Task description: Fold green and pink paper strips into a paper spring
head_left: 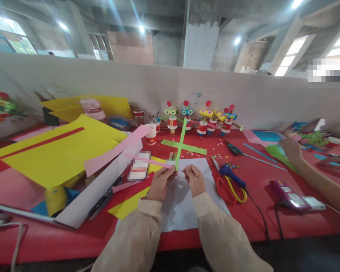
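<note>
My left hand (161,182) pinches the end of an upright light-green paper strip (182,138). A pink paper strip (158,163) meets it at the same fingertips and stretches off to the left. Just to the right, my right hand (194,180) has its thumb and fingers pressed together; what they hold, if anything, is too small to make out. Both hands are over a white paper sheet (175,219). Behind the upright strip, a second light-green strip (197,149) lies crosswise on the red table.
Several paper-cup figures (203,126) stand at the back. Scissors (225,189) and a blue glue gun (234,176) lie to the right, beside a purple device (289,194). Yellow sheets (59,151) spread left. Another person's hand (291,150) holds green paper at right.
</note>
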The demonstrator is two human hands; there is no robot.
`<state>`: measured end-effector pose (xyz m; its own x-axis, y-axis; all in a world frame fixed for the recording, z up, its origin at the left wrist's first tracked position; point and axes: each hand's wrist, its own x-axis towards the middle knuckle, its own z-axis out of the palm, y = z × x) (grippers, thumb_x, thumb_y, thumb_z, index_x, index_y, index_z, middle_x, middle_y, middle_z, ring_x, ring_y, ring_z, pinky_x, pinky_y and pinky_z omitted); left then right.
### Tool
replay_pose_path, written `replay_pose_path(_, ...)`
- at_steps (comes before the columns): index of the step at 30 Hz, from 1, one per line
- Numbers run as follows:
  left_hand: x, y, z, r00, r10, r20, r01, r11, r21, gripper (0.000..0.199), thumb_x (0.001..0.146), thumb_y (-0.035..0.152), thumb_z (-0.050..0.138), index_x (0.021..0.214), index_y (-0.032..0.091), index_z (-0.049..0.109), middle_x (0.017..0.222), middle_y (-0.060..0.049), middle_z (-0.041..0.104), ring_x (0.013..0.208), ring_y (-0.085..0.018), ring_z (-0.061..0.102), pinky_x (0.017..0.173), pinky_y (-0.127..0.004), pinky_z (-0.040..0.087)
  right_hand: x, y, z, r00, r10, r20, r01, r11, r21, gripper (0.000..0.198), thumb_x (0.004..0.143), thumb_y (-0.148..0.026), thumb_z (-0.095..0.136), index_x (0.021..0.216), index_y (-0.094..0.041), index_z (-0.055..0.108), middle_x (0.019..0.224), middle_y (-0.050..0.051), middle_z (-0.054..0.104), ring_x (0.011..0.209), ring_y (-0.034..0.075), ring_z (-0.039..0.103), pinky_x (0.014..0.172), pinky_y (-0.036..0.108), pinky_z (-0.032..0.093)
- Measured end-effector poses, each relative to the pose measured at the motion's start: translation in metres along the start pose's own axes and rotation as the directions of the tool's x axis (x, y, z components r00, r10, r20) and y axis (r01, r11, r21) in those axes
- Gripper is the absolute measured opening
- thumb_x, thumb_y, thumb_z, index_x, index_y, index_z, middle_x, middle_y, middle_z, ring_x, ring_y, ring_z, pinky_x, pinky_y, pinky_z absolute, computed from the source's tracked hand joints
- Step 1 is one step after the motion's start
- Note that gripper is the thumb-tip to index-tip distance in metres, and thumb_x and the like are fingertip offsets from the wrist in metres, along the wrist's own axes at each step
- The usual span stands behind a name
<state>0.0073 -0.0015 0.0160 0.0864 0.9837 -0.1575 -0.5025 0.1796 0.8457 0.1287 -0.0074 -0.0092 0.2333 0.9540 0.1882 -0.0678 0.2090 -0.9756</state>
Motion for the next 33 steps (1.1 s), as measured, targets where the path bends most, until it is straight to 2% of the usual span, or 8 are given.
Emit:
replay_pose_path(4, 0.0031, -0.0023, -0.0011, 1.000, -0.011, 0.018, 0.011, 1.000, 0.016, 0.024, 0.053, 0.031, 0.079, 0.066, 0.014, 0.069, 0.065, -0.003, 0.065, 0.059, -0.010, 0.056, 0.057, -0.022, 0.042, -0.0020, -0.0044, 0.0030, 0.998, -0.044, 0.038, 0.042, 0.998, 0.042, 0.024, 0.073, -0.040, 0.059, 0.087, -0.021, 0.057, 0.065, -0.003, 0.053, 0.048, 0.008, 0.043, 0.046, 0.022, 0.034)
replay_pose_path(8, 0.0046, -0.0052, -0.0027, 0.999, 0.010, 0.046, -0.013, 0.997, 0.080, 0.026, 0.053, 0.030, 0.079, 0.071, 0.014, 0.070, 0.063, -0.002, 0.065, 0.058, -0.010, 0.056, 0.057, -0.022, 0.042, -0.0042, -0.0073, 0.0055, 0.997, -0.031, 0.075, 0.029, 0.999, 0.034, 0.022, 0.074, -0.040, 0.059, 0.080, -0.019, 0.058, 0.059, -0.003, 0.053, 0.049, 0.009, 0.045, 0.047, 0.022, 0.035)
replay_pose_path(13, 0.0055, -0.0068, -0.0040, 0.996, 0.046, 0.074, -0.060, 0.979, 0.197, 0.024, 0.054, 0.031, 0.077, 0.069, 0.014, 0.070, 0.061, -0.003, 0.065, 0.057, -0.011, 0.055, 0.057, -0.023, 0.042, -0.0027, -0.0045, 0.0044, 1.000, 0.012, 0.023, -0.012, 1.000, 0.017, 0.023, 0.072, -0.041, 0.061, 0.070, -0.019, 0.056, 0.050, -0.005, 0.050, 0.045, 0.009, 0.044, 0.045, 0.022, 0.034)
replay_pose_path(19, 0.0028, -0.0048, -0.0024, 0.996, 0.032, 0.081, -0.048, 0.978, 0.203, 0.023, 0.054, 0.031, 0.077, 0.066, 0.013, 0.069, 0.060, -0.003, 0.063, 0.057, -0.012, 0.055, 0.058, -0.024, 0.042, -0.0029, -0.0053, 0.0042, 0.999, 0.037, 0.017, -0.037, 0.999, 0.017, 0.025, 0.071, -0.043, 0.061, 0.066, -0.019, 0.055, 0.048, -0.005, 0.050, 0.043, 0.009, 0.043, 0.043, 0.022, 0.032)
replay_pose_path(26, -0.0041, -0.0005, 0.0017, 0.995, 0.038, 0.088, -0.050, 0.990, 0.135, 0.022, 0.057, 0.030, 0.077, 0.069, 0.014, 0.069, 0.063, -0.003, 0.065, 0.058, -0.011, 0.055, 0.058, -0.023, 0.042, -0.0018, -0.0093, 0.0056, 0.983, 0.168, 0.074, -0.181, 0.958, 0.222, 0.031, 0.065, -0.046, 0.066, 0.064, -0.018, 0.054, 0.047, -0.005, 0.049, 0.041, 0.007, 0.042, 0.040, 0.020, 0.031)
replay_pose_path(29, -0.0022, -0.0003, 0.0013, 0.999, 0.014, 0.049, -0.017, 0.998, 0.065, 0.023, 0.053, 0.029, 0.079, 0.067, 0.014, 0.068, 0.063, -0.002, 0.065, 0.057, -0.010, 0.055, 0.057, -0.022, 0.043, -0.0006, -0.0084, 0.0044, 0.981, 0.194, -0.026, -0.181, 0.949, 0.260, 0.036, 0.066, -0.053, 0.063, 0.062, -0.018, 0.053, 0.047, -0.005, 0.048, 0.038, 0.007, 0.040, 0.036, 0.020, 0.027)
replay_pose_path(31, -0.0005, -0.0001, 0.0009, 1.000, 0.000, 0.022, 0.000, 1.000, 0.011, 0.024, 0.051, 0.029, 0.080, 0.066, 0.014, 0.068, 0.066, -0.002, 0.066, 0.057, -0.009, 0.056, 0.057, -0.021, 0.042, -0.0004, -0.0067, 0.0029, 0.975, 0.192, -0.114, -0.165, 0.964, 0.210, 0.042, 0.070, -0.058, 0.057, 0.056, -0.019, 0.049, 0.041, -0.006, 0.042, 0.034, 0.006, 0.034, 0.033, 0.020, 0.022)
replay_pose_path(33, 0.0006, 0.0004, 0.0007, 1.000, -0.006, 0.011, 0.007, 1.000, -0.018, 0.024, 0.051, 0.028, 0.080, 0.066, 0.014, 0.068, 0.068, -0.002, 0.067, 0.057, -0.008, 0.055, 0.055, -0.020, 0.042, -0.0008, -0.0052, 0.0018, 0.974, 0.169, -0.149, -0.147, 0.978, 0.147, 0.047, 0.073, -0.060, 0.052, 0.051, -0.019, 0.045, 0.037, -0.006, 0.036, 0.032, 0.006, 0.030, 0.033, 0.021, 0.020)
